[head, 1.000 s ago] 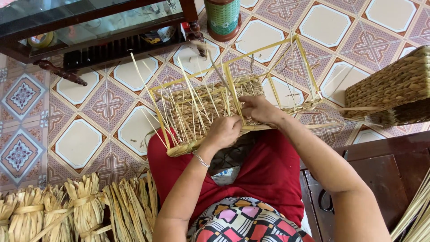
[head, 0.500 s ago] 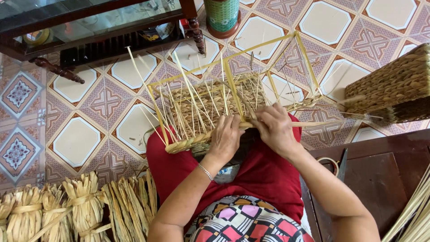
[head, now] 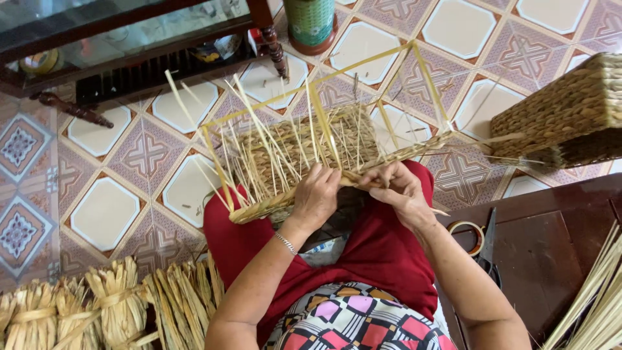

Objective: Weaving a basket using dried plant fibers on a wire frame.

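A half-woven straw basket [head: 304, 149] on a thin yellow frame rests on my lap, which is covered in red cloth. Loose straw ends stick up from its woven bottom. My left hand [head: 319, 194], with a thin bracelet at the wrist, grips the braided near rim of the basket. My right hand [head: 400, 189] pinches the same braided rim just to the right, fingers closed on the strands. The two hands nearly touch.
A finished woven basket [head: 564, 113] sits at the right edge. Tied straw bundles [head: 110, 308] lie at lower left, loose straw [head: 593, 304] at lower right. Scissors [head: 486, 249] and a tape roll [head: 468, 234] lie on a dark wooden surface. A glass-topped table [head: 123, 45] and a green container [head: 311, 23] stand on the tiled floor.
The basket has tilted and shifted toward me. Both hands have moved down to the near rim, the right hand coming from the basket's top edge to beside the left.
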